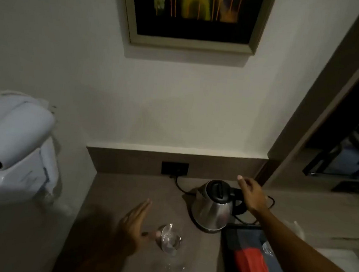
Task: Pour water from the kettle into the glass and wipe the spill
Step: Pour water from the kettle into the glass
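A steel kettle (212,207) with a black lid stands on its base at the back right of the brown counter (113,195). My right hand (252,194) hovers open just right of the lid, over the black handle, fingers spread. A clear stemmed glass (170,241) stands near the counter's front. My left hand (135,222) is open just left of the glass, its thumb close to the rim; contact cannot be told.
A grey and red cloth (250,261) lies at the counter's right front, beside the kettle. A black cord runs from the kettle to a wall socket (174,168). A white wall-mounted appliance (14,144) hangs at the left. A framed picture (194,16) hangs above.
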`<state>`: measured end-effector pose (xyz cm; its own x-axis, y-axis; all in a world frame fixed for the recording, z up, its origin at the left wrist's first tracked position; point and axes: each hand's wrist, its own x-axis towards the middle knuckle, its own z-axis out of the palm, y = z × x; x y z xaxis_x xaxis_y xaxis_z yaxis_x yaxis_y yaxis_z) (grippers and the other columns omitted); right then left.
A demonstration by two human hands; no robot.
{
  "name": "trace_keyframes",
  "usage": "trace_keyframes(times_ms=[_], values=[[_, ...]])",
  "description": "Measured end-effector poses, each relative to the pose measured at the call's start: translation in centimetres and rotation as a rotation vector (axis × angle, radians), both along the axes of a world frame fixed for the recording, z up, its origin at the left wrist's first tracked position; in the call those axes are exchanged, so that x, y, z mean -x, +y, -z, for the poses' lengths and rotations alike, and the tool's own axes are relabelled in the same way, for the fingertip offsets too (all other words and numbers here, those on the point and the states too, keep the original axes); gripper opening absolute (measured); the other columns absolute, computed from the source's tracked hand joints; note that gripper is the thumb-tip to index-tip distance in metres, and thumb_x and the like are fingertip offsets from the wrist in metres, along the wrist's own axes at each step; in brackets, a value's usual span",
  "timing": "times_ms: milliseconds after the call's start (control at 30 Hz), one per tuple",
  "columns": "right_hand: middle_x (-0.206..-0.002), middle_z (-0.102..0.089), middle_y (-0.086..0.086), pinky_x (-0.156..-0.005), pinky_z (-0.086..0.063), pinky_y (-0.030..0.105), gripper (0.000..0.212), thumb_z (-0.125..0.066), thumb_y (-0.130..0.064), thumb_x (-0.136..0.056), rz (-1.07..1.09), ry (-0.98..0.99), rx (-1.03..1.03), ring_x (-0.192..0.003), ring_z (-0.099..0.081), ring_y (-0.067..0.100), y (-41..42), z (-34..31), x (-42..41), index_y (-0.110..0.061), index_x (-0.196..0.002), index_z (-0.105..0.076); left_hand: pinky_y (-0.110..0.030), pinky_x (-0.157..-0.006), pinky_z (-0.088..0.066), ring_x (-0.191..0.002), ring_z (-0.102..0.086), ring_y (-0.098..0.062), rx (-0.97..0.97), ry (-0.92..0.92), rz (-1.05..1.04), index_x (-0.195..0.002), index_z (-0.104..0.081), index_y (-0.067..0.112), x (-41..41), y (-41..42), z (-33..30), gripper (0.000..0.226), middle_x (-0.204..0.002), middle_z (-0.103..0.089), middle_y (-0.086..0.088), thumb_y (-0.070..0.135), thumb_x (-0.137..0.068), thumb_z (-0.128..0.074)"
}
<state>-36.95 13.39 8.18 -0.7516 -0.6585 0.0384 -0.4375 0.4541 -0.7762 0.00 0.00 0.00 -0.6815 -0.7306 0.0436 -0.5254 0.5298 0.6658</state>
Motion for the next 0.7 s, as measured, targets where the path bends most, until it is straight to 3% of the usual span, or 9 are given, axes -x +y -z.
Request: trace_keyframes(times_ms=[100, 200, 267, 433, 600, 700], values=[[-0.087, -0.07, 0.005, -0.076, -0.05, 0.037, 0.04, -0.047, -0.057, -0.091, -0.01, -0.089, -0.002, -0.085, -0.066, 0.025, -0.7, 1.7, 0.6, -0.025, -0.082, -0.068, -0.043, -0.116, -0.031, -0.144, -0.032, -0.024, -0.111, -0.008, 0.023, -0.147, -0.034, 0.015, -0.1, 1.4, 3.5, 0.112, -0.154, -0.029, 0.001, 0.082, -0.062, -0.065], [-0.071, -0.066, 0.011, -0.069, -0.05, 0.043, 0.049, -0.051, -0.046, -0.095, 0.041, -0.126, 0.004, -0.067, -0.062, 0.027, -1.0, 4.3, 1.8, -0.005, -0.073, -0.065, -0.036, -0.118, -0.02, -0.146, -0.017, -0.01, -0.1, -0.103, 0.035, -0.151, -0.028, 0.026, -0.2, 2.4, 6.6, 0.12, -0.156, -0.018, 0.014, 0.089, -0.056, -0.063], [-0.06, -0.052, 0.012, -0.058, -0.042, 0.037, 0.054, -0.052, -0.041, -0.096, 0.073, -0.136, 0.041, -0.058, -0.048, 0.022, -1.2, 5.6, 2.6, 0.001, -0.062, -0.053, -0.035, -0.118, -0.015, -0.145, -0.014, -0.005, -0.06, -0.151, 0.077, -0.151, -0.025, 0.033, 0.2, 2.5, 7.6, 0.118, -0.156, -0.017, 0.018, 0.09, -0.055, -0.061], [-0.054, -0.035, 0.005, -0.051, -0.026, 0.033, 0.048, -0.05, -0.024, -0.1, 0.092, -0.116, 0.088, -0.049, -0.032, 0.017, -1.7, 5.7, 2.7, -0.012, -0.054, -0.04, -0.05, -0.119, -0.015, -0.147, -0.024, -0.014, 0.03, -0.172, 0.116, -0.147, -0.036, 0.027, 1.3, 3.0, 9.2, 0.111, -0.157, -0.035, 0.007, 0.089, -0.058, -0.06], [-0.046, -0.036, -0.006, -0.045, -0.027, 0.025, 0.047, -0.049, -0.022, -0.097, 0.063, -0.067, 0.148, -0.041, -0.031, 0.003, -1.8, 4.9, 1.1, -0.019, -0.051, -0.04, -0.053, -0.119, -0.014, -0.149, -0.018, -0.014, -0.04, -0.195, 0.1, -0.147, -0.035, 0.031, 1.9, 2.8, 9.3, 0.103, -0.159, -0.03, 0.007, 0.083, -0.062, -0.063], [-0.047, -0.041, 0.003, -0.045, -0.029, 0.027, 0.045, -0.048, -0.026, -0.093, 0.01, 0.022, 0.147, -0.043, -0.037, 0.012, -2.1, 3.7, 0.2, -0.014, -0.05, -0.047, -0.054, -0.12, -0.009, -0.15, -0.014, -0.014, -0.075, -0.232, 0.117, -0.147, -0.034, 0.031, 2.1, 2.3, 9.5, 0.099, -0.161, -0.026, 0.007, 0.081, -0.065, -0.062]])
